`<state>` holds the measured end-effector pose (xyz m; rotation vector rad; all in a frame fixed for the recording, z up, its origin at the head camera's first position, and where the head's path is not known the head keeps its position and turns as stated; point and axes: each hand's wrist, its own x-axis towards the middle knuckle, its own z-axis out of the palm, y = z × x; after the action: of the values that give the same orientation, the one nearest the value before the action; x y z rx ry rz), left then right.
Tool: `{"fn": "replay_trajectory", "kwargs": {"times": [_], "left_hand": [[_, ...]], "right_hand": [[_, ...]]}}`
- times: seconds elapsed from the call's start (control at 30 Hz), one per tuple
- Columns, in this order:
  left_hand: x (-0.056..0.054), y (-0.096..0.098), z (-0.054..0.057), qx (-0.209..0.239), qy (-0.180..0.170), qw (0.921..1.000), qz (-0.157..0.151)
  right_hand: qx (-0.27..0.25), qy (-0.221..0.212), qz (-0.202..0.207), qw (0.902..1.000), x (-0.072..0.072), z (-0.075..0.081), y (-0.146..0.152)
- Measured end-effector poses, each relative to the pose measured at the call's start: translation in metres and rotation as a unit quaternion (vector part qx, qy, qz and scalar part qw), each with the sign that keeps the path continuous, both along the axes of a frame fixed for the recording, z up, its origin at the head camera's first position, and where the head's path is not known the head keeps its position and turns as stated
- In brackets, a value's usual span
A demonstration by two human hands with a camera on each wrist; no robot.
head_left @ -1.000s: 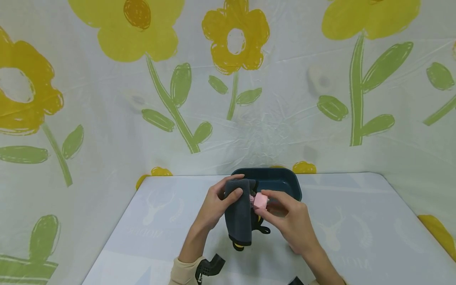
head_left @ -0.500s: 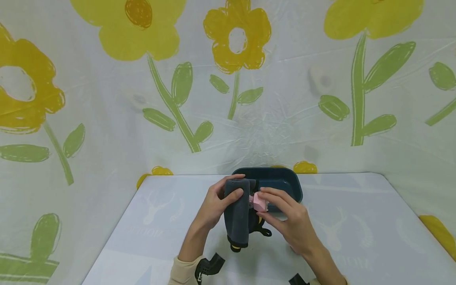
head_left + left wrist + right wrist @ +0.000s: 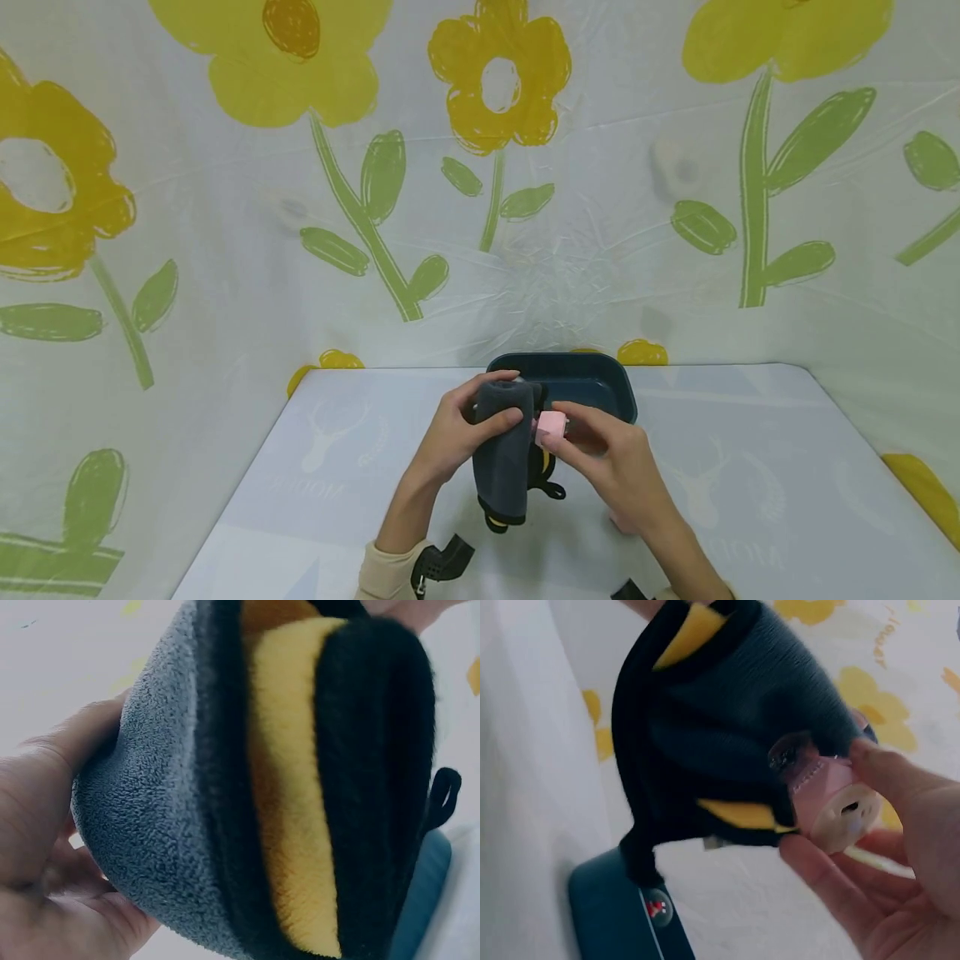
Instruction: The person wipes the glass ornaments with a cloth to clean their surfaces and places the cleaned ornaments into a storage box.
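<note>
1 yellow-backed gray plush cloth (image 3: 501, 467), gripped in L hand (image 3: 450, 429), long axis fore-aft; 1 pink bottle-like pc. (image 3: 552, 424), pinched by R hand (image 3: 621, 458), R of L grip, inner end at cloth; dk. teal tray (image 3: 600, 388) beyond both.

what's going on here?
A person is working two-handed over a table. The left hand holds a folded grey cloth with yellow showing inside its folds. The right hand pinches a small pink item beside the cloth; in the right wrist view its far end overlaps the cloth, though I can't tell whether it is tucked in. A dark blue tray sits just beyond the hands, near the table's far edge.
</note>
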<state>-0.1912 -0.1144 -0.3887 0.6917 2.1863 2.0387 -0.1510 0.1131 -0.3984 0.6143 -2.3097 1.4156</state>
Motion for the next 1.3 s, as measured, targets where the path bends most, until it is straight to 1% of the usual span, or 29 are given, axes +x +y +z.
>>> {"fn": "replay_trajectory", "kwargs": {"times": [0.07, 0.13, 0.23, 0.33, 0.4, 0.47, 0.53, 0.6, 0.67, 0.73, 0.87, 0.97, 1.07, 1.13, 1.23, 1.3], "left_hand": [[0.0002, 0.0010, -0.0008, -0.006, 0.005, 1.0000, 0.001], [0.0007, 0.0020, -0.0012, -0.012, 0.010, 0.9999, 0.000], [0.0017, 0.0036, -0.0007, -0.021, 0.019, 0.9996, -0.001], [0.0032, 0.0049, 0.0004, -0.032, 0.026, 0.9991, -0.001], [0.0035, 0.0055, 0.0006, -0.038, 0.032, 0.9988, 0.000], [0.0039, 0.0058, 0.0008, -0.042, 0.035, 0.9985, 0.002], [0.0040, 0.0058, 0.0007, -0.040, 0.037, 0.9985, 0.002], [0.0040, 0.0055, 0.0006, -0.038, 0.039, 0.9985, 0.003], [0.0039, 0.0051, 0.0002, -0.034, 0.041, 0.9986, 0.002], [0.0038, 0.0047, -0.0003, -0.029, 0.041, 0.9987, 0.001], [0.0030, 0.0038, -0.0009, -0.019, 0.038, 0.9991, 0.000], [0.0028, 0.0025, 0.0002, -0.010, 0.033, 0.9994, 0.002], [0.0024, 0.0011, 0.0013, -0.005, 0.027, 0.9996, 0.000], [0.0019, 0.0000, 0.0015, -0.004, 0.024, 0.9997, 0.000], [0.0010, -0.0011, 0.0011, 0.000, 0.019, 0.9998, -0.002], [0.0006, -0.0012, 0.0010, 0.002, 0.014, 0.9999, -0.002]], "right_hand": [[-0.015, -0.050, 0.000, 0.9986, -0.0003, 0.0012, 0.0008], [-0.031, -0.103, 0.000, 0.9941, -0.0012, 0.0027, 0.0016], [-0.056, -0.182, -0.004, 0.9817, -0.0026, 0.0048, 0.0022], [-0.066, -0.234, -0.014, 0.9698, -0.0040, 0.0069, 0.0024], [-0.072, -0.256, -0.015, 0.9639, -0.0046, 0.0078, 0.0027], [-0.076, -0.267, -0.014, 0.9606, -0.0052, 0.0085, 0.0028], [-0.078, -0.271, -0.012, 0.9593, -0.0052, 0.0087, 0.0031], [-0.078, -0.268, -0.009, 0.9601, -0.0048, 0.0085, 0.0034], [-0.072, -0.254, -0.005, 0.9646, -0.0039, 0.0080, 0.0038], [-0.060, -0.223, -0.002, 0.9730, -0.0026, 0.0072, 0.0044], [-0.037, -0.128, 0.010, 0.9910, -0.0001, 0.0055, 0.0060], [-0.030, -0.052, 0.031, 0.9977, 0.0008, 0.0044, 0.0062], [-0.013, 0.012, 0.054, 0.9984, 0.0014, 0.0047, 0.0063], [0.003, 0.055, 0.067, 0.9962, 0.0016, 0.0049, 0.0063], [0.029, 0.121, 0.077, 0.9892, 0.0015, 0.0055, 0.0061], [0.042, 0.157, 0.082, 0.9833, 0.0010, 0.0056, 0.0055]]}}
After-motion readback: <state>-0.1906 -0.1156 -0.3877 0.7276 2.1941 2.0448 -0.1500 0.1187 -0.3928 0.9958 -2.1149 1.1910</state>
